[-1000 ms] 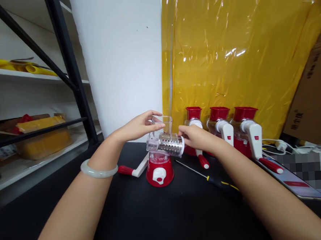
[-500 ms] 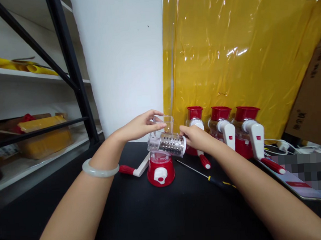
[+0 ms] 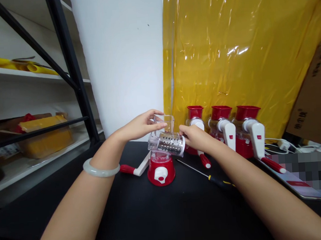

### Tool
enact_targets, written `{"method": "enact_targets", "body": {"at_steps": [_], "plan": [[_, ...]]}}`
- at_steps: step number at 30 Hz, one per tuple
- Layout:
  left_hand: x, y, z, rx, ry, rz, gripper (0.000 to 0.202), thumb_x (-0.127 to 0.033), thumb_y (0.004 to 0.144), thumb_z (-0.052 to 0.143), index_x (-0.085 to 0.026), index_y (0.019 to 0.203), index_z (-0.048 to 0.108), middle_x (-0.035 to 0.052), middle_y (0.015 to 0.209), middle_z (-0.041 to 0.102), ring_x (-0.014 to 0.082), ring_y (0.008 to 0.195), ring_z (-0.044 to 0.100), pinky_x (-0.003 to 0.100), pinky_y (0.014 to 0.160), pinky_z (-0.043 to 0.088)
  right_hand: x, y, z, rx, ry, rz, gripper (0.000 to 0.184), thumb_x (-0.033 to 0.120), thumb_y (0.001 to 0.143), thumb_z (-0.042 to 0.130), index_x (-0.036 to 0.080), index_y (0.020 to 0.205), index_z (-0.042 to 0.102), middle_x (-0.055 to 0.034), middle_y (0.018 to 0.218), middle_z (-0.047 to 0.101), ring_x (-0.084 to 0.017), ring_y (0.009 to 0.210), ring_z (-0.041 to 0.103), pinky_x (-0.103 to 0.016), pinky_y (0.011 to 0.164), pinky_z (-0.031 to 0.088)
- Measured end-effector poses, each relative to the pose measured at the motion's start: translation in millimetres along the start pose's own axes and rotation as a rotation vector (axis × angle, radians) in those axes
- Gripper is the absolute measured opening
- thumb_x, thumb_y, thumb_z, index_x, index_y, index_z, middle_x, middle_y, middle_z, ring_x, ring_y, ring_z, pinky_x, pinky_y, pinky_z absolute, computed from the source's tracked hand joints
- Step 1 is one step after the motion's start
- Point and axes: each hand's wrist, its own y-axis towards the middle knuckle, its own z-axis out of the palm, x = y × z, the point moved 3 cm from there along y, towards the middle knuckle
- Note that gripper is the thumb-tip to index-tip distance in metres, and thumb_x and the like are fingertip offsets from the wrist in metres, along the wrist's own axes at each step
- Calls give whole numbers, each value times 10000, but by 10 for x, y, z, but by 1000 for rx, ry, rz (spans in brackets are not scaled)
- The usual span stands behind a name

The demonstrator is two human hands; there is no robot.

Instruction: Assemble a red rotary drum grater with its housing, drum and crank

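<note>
A rotary grater stands upright on the black table, with a red base (image 3: 161, 174) and a clear plastic housing (image 3: 153, 142). My left hand (image 3: 146, 125) holds the top of the housing, its thumb across the clear feed chute (image 3: 169, 122). Inside the housing's open right side lies a perforated metal grater drum (image 3: 170, 142) with a white rim. My right hand (image 3: 192, 135) has its fingers closed on that rim; the fingertips are partly hidden. Behind the base, to the left, lies a white crank handle (image 3: 141, 167) with a red grip.
A screwdriver (image 3: 196, 170) lies right of the base, partly under my right forearm. Several red-and-white rotary graters (image 3: 221, 112) stand in a row at the back right. Beside them are white cables (image 3: 283, 145) and a flat tablet-like device (image 3: 297, 184). Shelving (image 3: 72, 67) rises at left.
The drum sits slightly farther left in the housing, and the pattern of its holes looks turned. Both hands keep nearly the same place.
</note>
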Motion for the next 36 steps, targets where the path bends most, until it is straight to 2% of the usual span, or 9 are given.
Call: {"method": "enact_targets", "body": {"at_steps": [5,8,13,16,20,22,24,26,36], "plan": [[12,5,-8,-5,17,17,537,-487,881,638,-179,1297,493,118,1145,691,266,1072,653,397,867,523,-50,-10,15,-41,154,-41,197,79,762,586,213,865,486,8,718,623,-141,646,583,-232,635,398],[5,6,-9,-7,20,11,541,-487,877,641,-177,1297,495,120,1161,685,267,1086,648,401,882,521,-51,-21,7,-20,261,-47,219,87,768,580,224,880,451,19,697,612,-144,635,605,-237,621,430],[13,10,-4,-14,26,-12,586,-502,869,651,-166,1322,489,135,1195,673,274,1100,640,406,890,523,-17,-32,-39,-9,266,-36,203,101,799,570,225,896,442,-4,738,641,-153,660,624,-253,625,455],[21,11,-6,-11,20,0,568,-492,876,646,-174,1320,492,136,1211,668,272,1101,643,402,884,528,-7,-37,-63,-19,222,-23,225,148,834,584,202,1023,476,-16,766,667,-158,668,630,-261,631,455],[23,8,-10,-10,18,18,548,-484,882,643,-185,1316,496,128,1196,675,267,1080,653,398,870,531,30,-30,-101,-24,132,-26,411,160,863,585,158,1266,501,-33,798,706,-172,695,647,-276,657,462],[24,6,-7,-4,3,16,548,-482,880,644,-183,1313,493,128,1191,676,263,1074,655,401,880,528,58,-16,-116,-7,100,-38,343,133,870,567,166,1210,598,-64,877,740,-184,762,676,-290,711,481],[26,6,-4,-2,-7,8,547,-482,878,645,-181,1308,491,128,1191,674,263,1077,654,404,889,524,87,-3,-124,10,93,-73,249,123,882,546,178,1079,688,-87,972,757,-201,853,699,-309,786,495],[25,7,-2,-4,-5,1,546,-484,875,647,-183,1303,492,127,1194,672,265,1084,652,405,890,522,106,5,-125,19,95,-103,232,130,894,536,187,1013,726,-92,1022,761,-217,917,707,-323,836,499],[-13,4,3,-4,32,8,525,-480,889,634,-183,1298,491,112,1133,693,252,1003,673,394,851,526,118,-3,-87,-15,-54,-42,187,192,931,533,164,1000,705,-118,954,753,-228,871,698,-300,767,465]]}}
